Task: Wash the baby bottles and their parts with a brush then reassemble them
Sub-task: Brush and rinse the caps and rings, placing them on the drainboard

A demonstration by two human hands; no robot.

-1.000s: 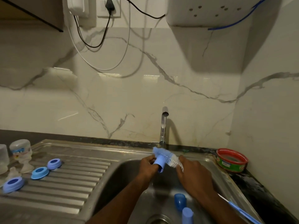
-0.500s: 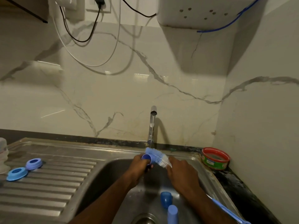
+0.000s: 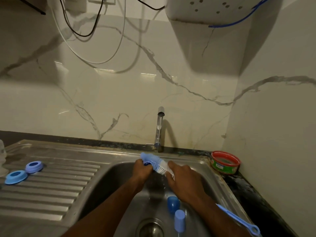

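Change vs. 1 s ago: whole view has swung right and dipped, so the bottles at the far left of the draining board are nearly out of frame, only a clear edge [image 3: 1, 151] left; hands themselves barely shifted over the sink [image 3: 119, 177]. Left hand [image 3: 142, 170] had the small blue cap sticking out sideways, open end seen 0.5 s ago; now its fingers are curled round it and only a sliver of dark blue cap [image 3: 147, 163] shows, pressed into the bristles. Right hand [image 3: 183, 180], grip curled round the brush [image 3: 156, 164] just behind the bristle head; long blue handle [image 3: 239, 219] trails back past the wrist to its ring end. Judgement: scrubbing of this cap in progress, wash stage only partway, reassembly not begun. Surface, big to small: steel sink w/ ribbed draining board [image 3: 51, 189] on the left, dark tabletop [image 3: 253, 194] strip to the right, drain [image 3: 150, 228] at bottom. Tap [image 3: 159, 129] at the back, thin stream appears to run. Room: marble-look wall, white box top right w/ blue cable, black and white cords hanging top left. Small items: red-rimmed tub [image 3: 224, 162] on the tabletop corner; two blue rings [image 3: 16, 176] [image 3: 34, 166] on the board; two more blue caps [image 3: 173, 204] [image 3: 179, 223] lying in the sink, prob. waiting their turn.
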